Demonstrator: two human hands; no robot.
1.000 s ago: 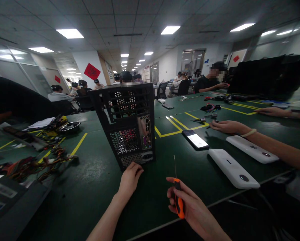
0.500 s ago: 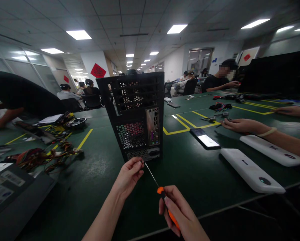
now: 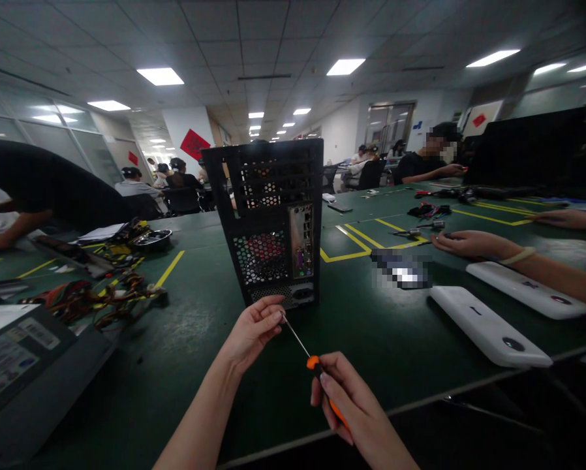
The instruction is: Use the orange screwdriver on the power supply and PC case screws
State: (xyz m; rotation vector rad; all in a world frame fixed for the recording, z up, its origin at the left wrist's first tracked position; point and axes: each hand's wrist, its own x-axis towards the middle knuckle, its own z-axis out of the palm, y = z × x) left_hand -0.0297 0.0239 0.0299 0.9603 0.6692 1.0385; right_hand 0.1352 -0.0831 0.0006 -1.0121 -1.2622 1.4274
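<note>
- Screwdriver [image 3: 314,363], orange and black, sits in the right hand [image 3: 352,399], whose fingers and thumb wrap the handle; it lies above the near edge of the green table [image 3: 185,365], its shaft slanting up and leftward.
- Left hand [image 3: 252,333] has its thumb and fingers gathered at the screwdriver's tip, just in front of the case's lower edge; whether they touch each other or pinch something small cannot be told.
- Grey metal box [image 3: 53,391] with labels lies at the left, well apart from both hands.
- Two white oblong devices, one nearer [image 3: 489,326] and one farther [image 3: 528,290], lie side by side at the right.
- Black computer case [image 3: 263,225] stands upright beyond the hands, its ports and honeycomb mesh facing the wearer.
- Tangled cables [image 3: 82,300] lie beyond the grey box.
- Another person's hand [image 3: 469,243], with a pale wristband, reaches in from the right.
- Shiny metal bowl [image 3: 152,240] rests farther back on the left.
- Person in a black top [image 3: 62,189] leans over the table at far left.
- Red diamond-shaped sign [image 3: 195,144] hangs beyond the case.
</note>
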